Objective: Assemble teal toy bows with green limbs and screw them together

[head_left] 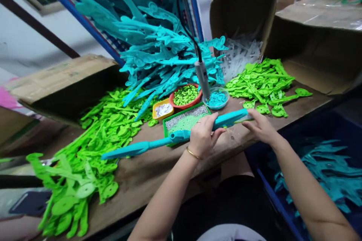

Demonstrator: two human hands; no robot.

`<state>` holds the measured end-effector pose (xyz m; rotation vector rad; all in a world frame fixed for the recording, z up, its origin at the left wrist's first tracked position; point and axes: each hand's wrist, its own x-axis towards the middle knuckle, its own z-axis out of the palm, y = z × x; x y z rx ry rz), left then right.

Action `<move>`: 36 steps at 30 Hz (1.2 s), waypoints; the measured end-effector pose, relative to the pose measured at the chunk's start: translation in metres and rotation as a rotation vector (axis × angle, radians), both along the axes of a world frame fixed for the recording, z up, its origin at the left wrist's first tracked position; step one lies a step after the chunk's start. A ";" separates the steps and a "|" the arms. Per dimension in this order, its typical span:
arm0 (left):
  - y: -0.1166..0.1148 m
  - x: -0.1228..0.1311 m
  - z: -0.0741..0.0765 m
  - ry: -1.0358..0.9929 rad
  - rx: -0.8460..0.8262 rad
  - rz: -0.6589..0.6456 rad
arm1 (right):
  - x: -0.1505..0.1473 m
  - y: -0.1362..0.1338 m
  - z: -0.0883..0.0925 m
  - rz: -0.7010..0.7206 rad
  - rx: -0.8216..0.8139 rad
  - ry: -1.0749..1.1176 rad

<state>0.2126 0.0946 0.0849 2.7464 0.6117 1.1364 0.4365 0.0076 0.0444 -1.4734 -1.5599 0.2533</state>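
Note:
My left hand [203, 135] is wrapped round the middle of a long teal plastic toy part [161, 143], shaped somewhat like a slim gun. My right hand [260, 126] has its fingers and thumb closed at the part's right end, where a pale, partly green strip shows. The part lies slantwise over the front of a green mesh tray [165, 130] with small silvery pieces. Behind stand a yellow dish [154, 112] of whitish bits, a red bowl [171, 102] of small green pieces and a clear tub [227, 101] of teal pieces.
A grey electric screwdriver [202, 79] hangs on a black cable above the tub. Green plastic parts [113, 128] and teal parts [166, 52] are heaped around. Clear parts [240, 54] fill a carton. At right, a blue bin [273, 199] holds teal pieces. A dark phone [29, 203] lies left.

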 end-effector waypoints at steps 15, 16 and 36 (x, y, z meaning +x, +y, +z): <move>0.017 -0.021 0.098 0.333 -0.152 -0.034 | -0.047 -0.028 0.036 0.216 -0.353 0.597; 0.019 -0.023 0.099 0.364 -0.172 -0.028 | -0.052 -0.027 0.034 0.222 -0.362 0.638; 0.026 -0.062 0.089 0.420 -0.459 0.083 | -0.082 -0.031 0.042 0.435 -0.464 0.613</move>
